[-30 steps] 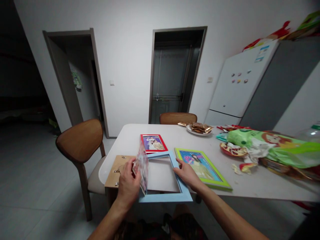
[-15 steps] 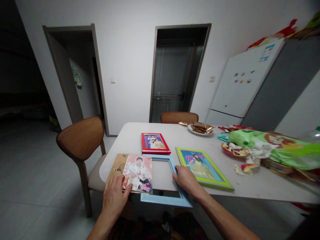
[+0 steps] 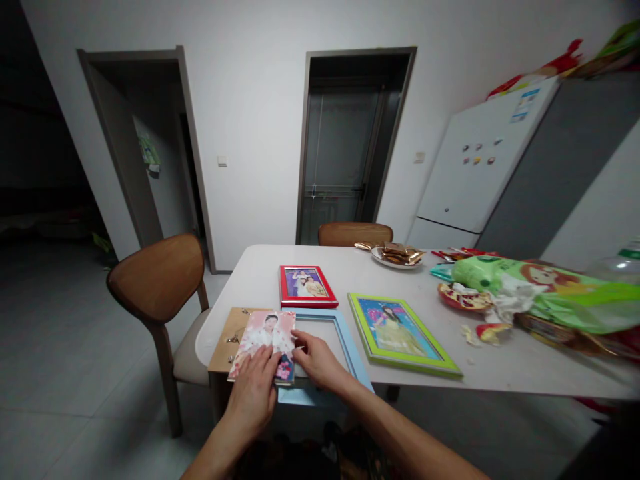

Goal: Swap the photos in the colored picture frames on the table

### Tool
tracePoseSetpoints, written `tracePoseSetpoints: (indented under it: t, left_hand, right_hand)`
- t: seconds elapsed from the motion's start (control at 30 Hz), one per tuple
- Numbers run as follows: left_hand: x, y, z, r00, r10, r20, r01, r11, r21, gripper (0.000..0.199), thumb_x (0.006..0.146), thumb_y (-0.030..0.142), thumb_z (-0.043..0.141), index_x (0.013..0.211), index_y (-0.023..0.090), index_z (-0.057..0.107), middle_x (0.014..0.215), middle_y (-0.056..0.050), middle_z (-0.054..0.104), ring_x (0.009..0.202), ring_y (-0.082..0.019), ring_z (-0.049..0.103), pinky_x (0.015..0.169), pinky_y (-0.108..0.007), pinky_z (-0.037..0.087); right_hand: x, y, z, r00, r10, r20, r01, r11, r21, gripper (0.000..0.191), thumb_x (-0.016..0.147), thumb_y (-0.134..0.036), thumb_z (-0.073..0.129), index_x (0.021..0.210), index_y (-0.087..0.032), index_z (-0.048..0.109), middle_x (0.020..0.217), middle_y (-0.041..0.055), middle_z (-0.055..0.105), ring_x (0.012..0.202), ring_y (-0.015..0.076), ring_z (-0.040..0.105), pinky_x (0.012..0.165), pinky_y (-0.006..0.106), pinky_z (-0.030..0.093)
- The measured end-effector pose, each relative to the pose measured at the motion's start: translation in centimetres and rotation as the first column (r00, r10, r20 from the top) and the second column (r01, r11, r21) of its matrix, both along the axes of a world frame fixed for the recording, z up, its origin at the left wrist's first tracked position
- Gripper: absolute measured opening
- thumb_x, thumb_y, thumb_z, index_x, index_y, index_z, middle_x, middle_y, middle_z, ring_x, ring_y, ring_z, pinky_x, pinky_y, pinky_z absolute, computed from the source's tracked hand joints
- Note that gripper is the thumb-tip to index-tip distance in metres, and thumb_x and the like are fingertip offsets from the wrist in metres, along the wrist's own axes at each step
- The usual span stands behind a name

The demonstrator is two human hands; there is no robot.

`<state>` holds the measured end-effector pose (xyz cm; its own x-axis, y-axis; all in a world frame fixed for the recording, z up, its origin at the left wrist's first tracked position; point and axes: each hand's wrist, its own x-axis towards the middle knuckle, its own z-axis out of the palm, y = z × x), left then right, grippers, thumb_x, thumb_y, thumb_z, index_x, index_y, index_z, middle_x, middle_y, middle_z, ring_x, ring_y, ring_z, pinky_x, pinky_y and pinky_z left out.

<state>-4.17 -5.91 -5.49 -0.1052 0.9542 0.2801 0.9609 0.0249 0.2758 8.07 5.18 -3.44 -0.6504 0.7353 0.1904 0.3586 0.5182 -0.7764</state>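
A pink-toned photo [image 3: 273, 330] of a person in white lies over a brown frame backing board [image 3: 231, 343] with small metal clips, at the table's front left. My left hand [image 3: 253, 387] rests flat on the photo's lower part, fingers stretched out. At the photo's right edge, my right hand [image 3: 323, 363] pinches it between thumb and fingers. Under my right wrist lies a light blue picture frame [image 3: 353, 347] with a bare opening, its lower left side partly covered by the photo and its near side past the table edge.
Behind sits a red-framed picture [image 3: 309, 287], and a green-framed picture [image 3: 405, 333] lies to the right. Farther right are a plate of wrapped snacks [image 3: 397, 255], a cut pomegranate [image 3: 465, 299] and a green package [image 3: 560, 287]. A wooden chair [image 3: 157, 287] stands at left.
My right hand has left the blue frame's right side and moved left to the photo's edge. My left hand has slid right, farther onto the photo. The photo has shifted slightly left.
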Motion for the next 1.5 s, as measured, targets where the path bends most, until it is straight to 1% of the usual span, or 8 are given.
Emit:
tracePoseSetpoints:
  t: [0.27,0.37,0.5,0.6,0.7,0.87,0.97,1.5]
  left_hand:
    - [-1.9,0.7,4.1,0.855,0.014,0.519,-0.259,0.878,0.402,0.035,0.077,0.020,0.036,0.108,0.016,0.052,0.111,-0.008,0.057,0.105,-0.021,0.050,0.093,-0.037,0.036]
    - [-0.7,1.1,5.5,0.547,-0.103,0.831,-0.424,0.822,0.381,0.033,0.077,0.032,0.043,0.102,0.015,0.054,0.100,-0.008,0.063,0.096,-0.023,0.056,0.087,-0.038,0.041]
    - [2.7,2.4,4.7,0.029,-0.324,0.946,-0.368,0.876,0.312,0.040,0.073,0.035,0.049,0.106,0.013,0.050,0.094,-0.008,0.065,0.093,-0.022,0.057,0.083,-0.036,0.043]
    - [3.9,2.9,3.2,-0.066,-0.306,0.950,-0.275,0.921,0.277,0.044,0.070,0.032,0.053,0.109,0.012,0.048,0.103,-0.011,0.061,0.099,-0.023,0.054,0.086,-0.036,0.041]
    - [3.3,2.8,2.0,0.079,-0.206,0.975,-0.251,0.943,0.220,0.049,0.068,0.028,0.055,0.113,0.013,0.044,0.115,-0.013,0.054,0.107,-0.023,0.049,0.091,-0.036,0.037]
    - [2.5,1.9,1.0,0.670,-0.020,0.742,-0.147,0.976,0.159,0.048,0.068,0.021,0.051,0.114,0.013,0.045,0.124,-0.013,0.046,0.116,-0.022,0.039,0.100,-0.037,0.026]
    - [3.1,1.6,0.8,0.859,-0.017,0.511,-0.005,0.999,0.042,0.050,0.067,0.023,0.053,0.114,0.009,0.046,0.127,-0.015,0.042,0.118,-0.023,0.035,0.101,-0.037,0.024]
    - [4.1,1.0,2.1,0.980,-0.121,0.157,0.151,0.969,-0.195,0.063,0.063,0.046,0.060,0.115,0.016,0.045,0.131,-0.010,0.037,0.124,-0.025,0.025,0.102,-0.043,0.019]
  right_hand:
    - [-0.6,-1.4,2.2,0.909,-0.055,-0.413,-0.059,0.964,-0.258,0.042,0.072,-0.024,0.045,0.113,-0.016,0.048,0.102,0.0078,0.058,0.077,0.0142,0.058,0.066,0.027,0.046]
    - [0.0,-1.0,1.6,0.907,-0.179,-0.381,-0.058,0.843,-0.535,0.040,0.069,-0.028,0.051,0.106,-0.014,0.052,0.092,0.0086,0.060,0.070,0.0140,0.059,0.057,0.025,0.045]
    - [0.7,-0.3,0.8,0.797,-0.325,-0.510,-0.177,0.681,-0.710,0.033,0.069,-0.031,0.050,0.099,-0.017,0.051,0.086,0.0048,0.063,0.068,0.0134,0.060,0.059,0.025,0.046]
    - [1.9,0.9,0.6,0.689,-0.459,-0.561,-0.131,0.682,-0.719,0.030,0.066,-0.023,0.047,0.096,-0.018,0.051,0.083,0.0037,0.065,0.069,0.0156,0.061,0.060,0.027,0.048]
    - [3.8,2.7,0.4,0.754,-0.456,-0.472,0.012,0.729,-0.685,0.034,0.062,-0.015,0.044,0.094,-0.016,0.053,0.081,0.0051,0.066,0.067,0.0173,0.061,0.057,0.026,0.048]
    - [6.0,5.2,-0.7,0.898,-0.395,-0.194,0.256,0.826,-0.502,0.039,0.062,-0.012,0.039,0.097,-0.012,0.057,0.083,0.0073,0.067,0.064,0.0169,0.061,0.051,0.023,0.046]
    - [5.7,5.7,-1.0,0.920,-0.387,-0.063,0.354,0.889,-0.292,0.042,0.063,-0.012,0.038,0.101,-0.012,0.057,0.086,0.0068,0.066,0.066,0.0162,0.061,0.053,0.021,0.044]
    - [5.5,4.6,-0.6,0.807,-0.446,0.387,0.310,0.878,0.365,0.032,0.075,-0.023,0.039,0.102,-0.015,0.054,0.088,0.0105,0.062,0.080,0.0200,0.057,0.067,0.027,0.035]
